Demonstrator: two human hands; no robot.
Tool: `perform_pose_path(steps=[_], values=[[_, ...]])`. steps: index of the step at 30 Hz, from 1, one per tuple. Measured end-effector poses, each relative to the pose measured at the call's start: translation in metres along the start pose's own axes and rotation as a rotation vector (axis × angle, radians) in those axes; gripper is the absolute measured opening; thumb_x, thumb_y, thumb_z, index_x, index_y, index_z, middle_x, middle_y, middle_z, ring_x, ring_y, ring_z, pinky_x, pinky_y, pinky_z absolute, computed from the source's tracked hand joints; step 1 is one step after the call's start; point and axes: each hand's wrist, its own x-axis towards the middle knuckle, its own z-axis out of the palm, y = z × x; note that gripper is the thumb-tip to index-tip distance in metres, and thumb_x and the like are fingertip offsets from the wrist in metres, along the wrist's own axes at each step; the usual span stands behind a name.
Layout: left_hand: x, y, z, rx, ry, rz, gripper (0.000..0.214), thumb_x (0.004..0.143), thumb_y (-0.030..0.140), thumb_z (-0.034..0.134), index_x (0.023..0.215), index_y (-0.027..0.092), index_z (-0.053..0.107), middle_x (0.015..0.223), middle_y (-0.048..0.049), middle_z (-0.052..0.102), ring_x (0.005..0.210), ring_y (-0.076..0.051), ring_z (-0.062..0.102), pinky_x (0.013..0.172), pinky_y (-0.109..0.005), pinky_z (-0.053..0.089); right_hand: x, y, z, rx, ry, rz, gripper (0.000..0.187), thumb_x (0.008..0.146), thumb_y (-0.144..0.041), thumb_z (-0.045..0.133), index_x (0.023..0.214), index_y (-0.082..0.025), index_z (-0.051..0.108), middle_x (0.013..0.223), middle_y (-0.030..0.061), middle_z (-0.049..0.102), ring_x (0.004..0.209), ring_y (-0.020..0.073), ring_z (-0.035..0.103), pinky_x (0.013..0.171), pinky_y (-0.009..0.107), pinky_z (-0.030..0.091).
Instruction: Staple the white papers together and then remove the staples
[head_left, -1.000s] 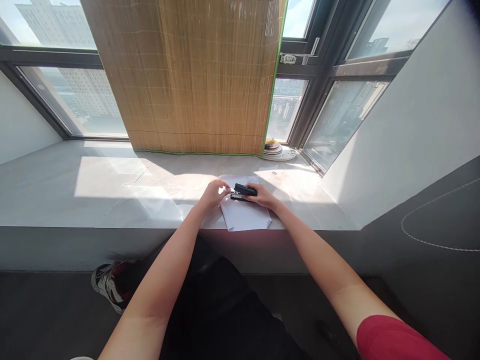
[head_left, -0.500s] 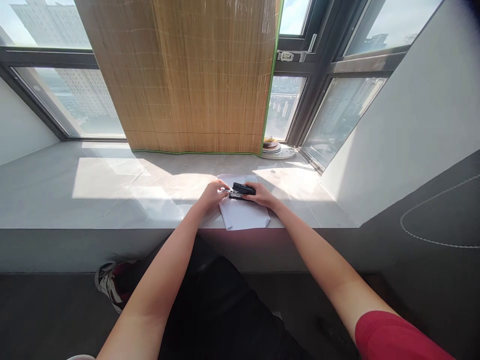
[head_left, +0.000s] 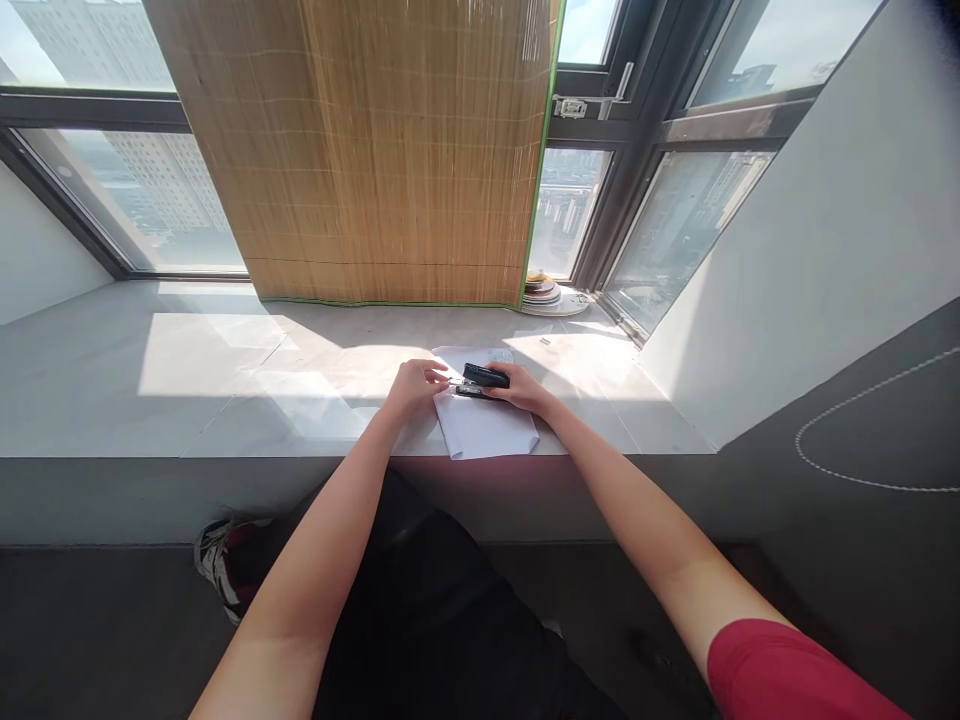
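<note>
A black stapler [head_left: 486, 376] is over white paper [head_left: 491, 425] on the windowsill, its upper arm raised apart from its base. My right hand [head_left: 517, 388] grips its right end, fingers closed round it. At the stapler's left end, my left hand [head_left: 420, 383] has its fingertips drawn together by a thin shiny metal part. What those fingertips pinch, if anything, is too small to make out. Beyond the paper, to the right, lies a tiny strip-like piece [head_left: 545, 341].
The pale tiled windowsill [head_left: 225, 400] ends at a front edge just below the paper. Behind it hangs a bamboo blind [head_left: 375, 160]. A stack of plates [head_left: 546, 294] stands in the window corner. A bead chain [head_left: 825, 470] hangs at the right wall.
My left hand has shifted slightly left, and its fingers sit differently at the stapler's left end. My right hand keeps its grip. The whole view has tilted a little.
</note>
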Motion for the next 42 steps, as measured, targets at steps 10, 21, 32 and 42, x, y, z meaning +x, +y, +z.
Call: perform_pose_path(steps=[10, 21, 32, 42], values=[[-0.006, 0.020, 0.015, -0.151, -0.182, 0.043, 0.061, 0.071, 0.022, 0.087, 0.129, 0.019, 0.065, 0.084, -0.0057, 0.082, 0.090, -0.029, 0.082, 0.083, -0.036, 0.059, 0.001, 0.003, 0.001, -0.015, -0.007, -0.061, 0.043, 0.086, -0.055, 0.078, 0.116, -0.023, 0.075, 0.105, 0.0039, 0.077, 0.097, 0.0267, 0.068, 0.090, 0.038, 0.052], [-0.001, 0.016, 0.025, 0.628, 0.251, -0.372, 0.037, 0.098, 0.048, 0.068, 0.115, 0.016, 0.065, 0.134, -0.0261, 0.065, 0.129, -0.043, 0.061, 0.104, -0.051, 0.050, -0.008, 0.017, -0.016, 0.004, 0.668, 0.007, 0.047, 0.076, -0.057, 0.084, 0.107, -0.022, 0.078, 0.103, 0.0078, 0.080, 0.097, 0.0301, 0.073, 0.095, 0.048, 0.059], [-0.004, 0.021, 0.026, 0.429, 0.137, -0.340, 0.017, 0.105, 0.012, 0.043, 0.110, 0.019, 0.058, 0.106, -0.0158, 0.068, 0.099, -0.032, 0.069, 0.084, -0.040, 0.048, -0.026, 0.048, -0.061, -0.385, 0.759, 0.249, 0.035, 0.076, -0.042, 0.076, 0.104, -0.022, 0.079, 0.104, 0.0099, 0.082, 0.101, 0.0325, 0.074, 0.099, 0.051, 0.057], [0.004, 0.004, 0.009, -0.170, 0.391, -0.384, 0.013, 0.100, 0.015, 0.053, 0.090, 0.023, 0.052, 0.079, -0.0003, 0.056, 0.072, -0.019, 0.053, 0.067, -0.031, 0.037, -0.030, 0.040, -0.056, -0.308, 0.611, 0.210, 0.036, 0.073, -0.034, 0.082, 0.107, -0.022, 0.085, 0.107, 0.0084, 0.084, 0.105, 0.0337, 0.077, 0.101, 0.050, 0.060]])
